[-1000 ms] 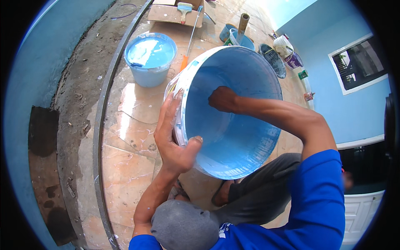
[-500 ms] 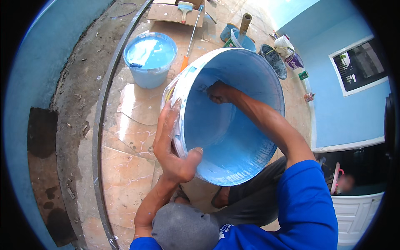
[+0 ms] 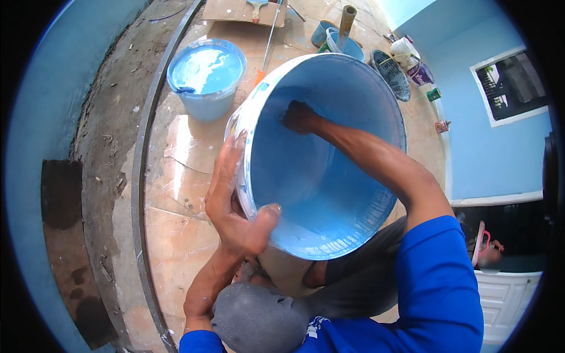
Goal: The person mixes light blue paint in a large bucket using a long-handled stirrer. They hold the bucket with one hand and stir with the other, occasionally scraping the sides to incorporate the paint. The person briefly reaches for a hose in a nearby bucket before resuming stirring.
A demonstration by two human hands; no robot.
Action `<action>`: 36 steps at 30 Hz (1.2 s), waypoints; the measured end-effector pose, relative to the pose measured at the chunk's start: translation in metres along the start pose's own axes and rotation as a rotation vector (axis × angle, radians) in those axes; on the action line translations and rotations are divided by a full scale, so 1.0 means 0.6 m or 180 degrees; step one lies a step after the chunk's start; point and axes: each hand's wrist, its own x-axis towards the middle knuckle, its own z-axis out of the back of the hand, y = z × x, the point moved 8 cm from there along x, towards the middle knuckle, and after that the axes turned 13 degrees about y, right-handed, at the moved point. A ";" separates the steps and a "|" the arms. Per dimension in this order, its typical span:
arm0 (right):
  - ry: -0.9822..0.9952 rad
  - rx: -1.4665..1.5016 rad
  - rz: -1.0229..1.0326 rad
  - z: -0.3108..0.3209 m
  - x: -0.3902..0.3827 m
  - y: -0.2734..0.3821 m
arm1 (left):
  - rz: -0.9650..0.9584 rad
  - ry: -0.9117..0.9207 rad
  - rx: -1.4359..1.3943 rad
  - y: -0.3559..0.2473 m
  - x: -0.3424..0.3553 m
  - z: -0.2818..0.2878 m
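Your large round white plastic bucket, coated blue inside (image 3: 353, 206), is tilted, its mouth facing up toward you, just off the middle of your view toward one o'clock. Your left hand (image 3: 231, 217) grips its rim at eight o'clock, fingers spread along the outer wall and thumb hooked over the edge. Your right hand (image 3: 301, 117) reaches inside, toward eleven o'clock, its fingers curled in tight; you cannot tell from here whether they hold anything.

From the bucket, a smaller translucent pail of light-blue paint (image 3: 207, 106) stands at ten o'clock on the beige tiled floor (image 3: 176, 235). A wide flat paintbrush (image 3: 256, 10) lies at eleven, a brown tube (image 3: 347, 22) leans at twelve, and a dark round basin (image 3: 391, 76) sits at one.
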 end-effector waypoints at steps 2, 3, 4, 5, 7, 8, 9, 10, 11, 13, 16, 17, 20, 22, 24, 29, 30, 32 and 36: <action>-0.0869 0.0856 -0.0482 -0.055 -0.036 -0.054 | -0.0085 0.0096 -0.0097 0.003 0.002 -0.010; -0.1035 0.1103 -0.0640 -0.063 -0.051 -0.075 | -0.0129 0.0110 -0.0105 0.004 0.005 -0.010; -0.0585 0.1012 -0.0656 -0.050 -0.055 -0.070 | -0.0236 0.0122 0.0177 0.002 0.004 -0.008; -0.0087 0.0943 -0.0706 -0.054 -0.069 -0.051 | -0.0297 0.0180 0.0416 -0.003 0.001 -0.010; -0.0090 0.0887 -0.0735 -0.026 -0.100 -0.043 | -0.0201 0.0233 0.0387 -0.010 -0.002 -0.018; -0.0115 0.0841 -0.0750 -0.008 -0.106 -0.045 | -0.0305 0.0203 0.0384 -0.014 0.004 -0.019; -0.0047 0.0613 -0.0586 -0.004 -0.105 -0.034 | -0.0380 0.0194 0.0393 -0.019 0.007 -0.020; 0.0021 0.0385 -0.0420 0.000 -0.104 -0.023 | -0.0456 0.0185 0.0402 -0.024 0.008 -0.021; 0.0090 0.0156 -0.0254 0.003 -0.105 -0.013 | -0.0439 0.0230 0.0383 -0.026 0.008 -0.023; 0.0002 -0.0118 0.0012 0.012 -0.117 0.021 | -0.0400 0.0283 0.0362 -0.025 0.007 -0.025; -0.0163 -0.0169 -0.0245 0.040 -0.135 0.022 | -0.0353 0.0278 0.0278 -0.032 0.004 -0.028; -0.0226 -0.0124 -0.0439 0.051 -0.140 0.016 | -0.0382 0.0263 0.0324 -0.031 0.001 -0.029; -0.0316 0.0140 -0.0779 0.059 -0.144 -0.012 | -0.0475 0.0248 0.0427 -0.033 -0.005 -0.029; -0.0210 0.0235 -0.0806 0.035 -0.146 -0.035 | -0.0489 0.0257 0.0494 -0.035 -0.004 -0.030; -0.0113 0.0326 -0.0832 0.017 -0.144 -0.044 | -0.0424 0.0231 0.0425 -0.035 -0.007 -0.029; -0.0209 0.0262 -0.0744 -0.002 -0.143 -0.037 | -0.0470 0.0330 0.0287 -0.030 -0.009 -0.034; -0.0190 0.0153 -0.0693 -0.002 -0.142 -0.035 | -0.0457 0.0331 0.0273 -0.031 -0.006 -0.035; -0.0148 -0.0063 -0.0601 -0.005 -0.141 -0.029 | -0.0423 0.0317 0.0232 -0.031 -0.004 -0.033; -0.0311 -0.0156 -0.0457 -0.025 -0.162 -0.006 | -0.0462 0.0296 0.0300 -0.029 -0.006 -0.031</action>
